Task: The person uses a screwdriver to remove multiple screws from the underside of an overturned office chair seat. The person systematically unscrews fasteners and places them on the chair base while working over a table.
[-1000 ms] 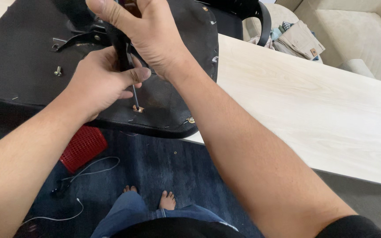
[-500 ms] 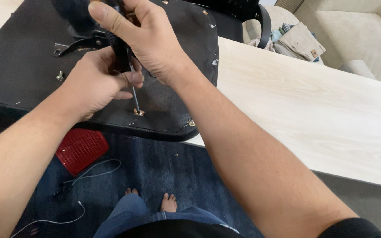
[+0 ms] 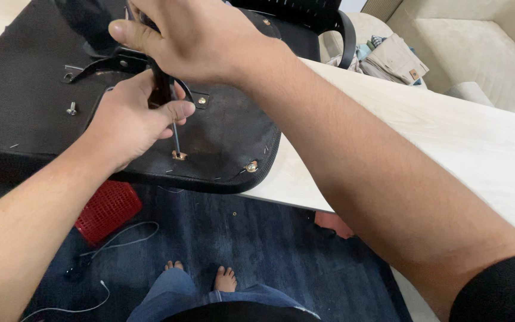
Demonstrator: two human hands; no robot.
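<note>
Both hands on black-handled metal screwdriver (image 3: 171,122): right hand (image 3: 195,39) w/ closed grip on handle top, left hand (image 3: 131,119) closed round shaft, tip in brass screw hole (image 3: 179,155) of upturned black fabric chair seat (image 3: 25,101) on pale wood tabletop (image 3: 448,143).

Bare forearms, both hands uncovered: left hand (image 3: 127,122), right hand (image 3: 195,39). Black short sleeve (image 3: 502,289) at the right upper arm (only its edge shows). Blue jeans (image 3: 177,292) below, black shirt hem above them. Bare feet (image 3: 225,278), no shoes.
</note>
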